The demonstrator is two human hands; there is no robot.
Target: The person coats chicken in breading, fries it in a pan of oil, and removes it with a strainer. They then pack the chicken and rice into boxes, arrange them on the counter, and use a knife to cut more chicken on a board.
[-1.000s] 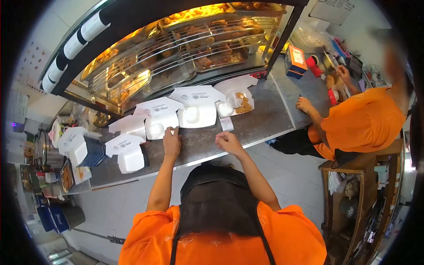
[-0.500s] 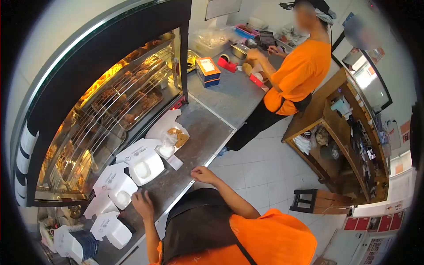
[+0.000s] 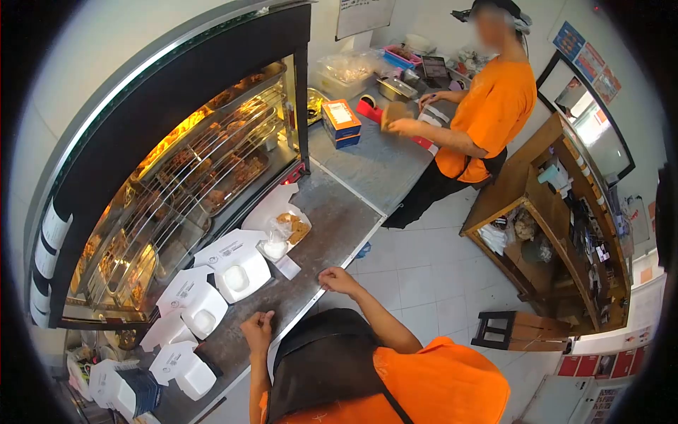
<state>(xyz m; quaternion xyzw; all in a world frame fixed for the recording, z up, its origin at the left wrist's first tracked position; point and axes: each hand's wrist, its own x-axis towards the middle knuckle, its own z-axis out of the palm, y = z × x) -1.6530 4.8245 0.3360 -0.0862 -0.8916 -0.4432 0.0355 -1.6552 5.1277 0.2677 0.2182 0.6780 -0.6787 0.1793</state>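
Note:
My left hand (image 3: 257,329) hovers over the near edge of the steel counter (image 3: 332,233), its fingers loosely bent and a little apart, holding nothing visible. Against the counter's front edge rests my right hand (image 3: 339,281), fingers curled in with nothing seen in them. In front of my hands stands a row of open white takeout boxes. The farthest takeout box (image 3: 277,205) holds brown fried food (image 3: 293,227) and a white wrapped bundle (image 3: 274,247). The middle takeout box (image 3: 253,283) and the left takeout box (image 3: 217,309) each hold a rounded white bundle. A small white packet (image 3: 287,267) lies by the farthest box.
A lit glass food warmer (image 3: 205,155) stands behind the boxes. More folded takeout boxes (image 3: 113,389) are stacked at lower left. Beyond, a co-worker in an orange shirt (image 3: 498,106) handles a brown item (image 3: 397,113) near blue-and-orange cartons (image 3: 342,121). A wooden shelf (image 3: 537,233) stands right.
My left hand has drawn back from the boxes toward the counter's edge, its fingers now more bent. The right hand stays at the edge. The co-worker has lifted the brown item.

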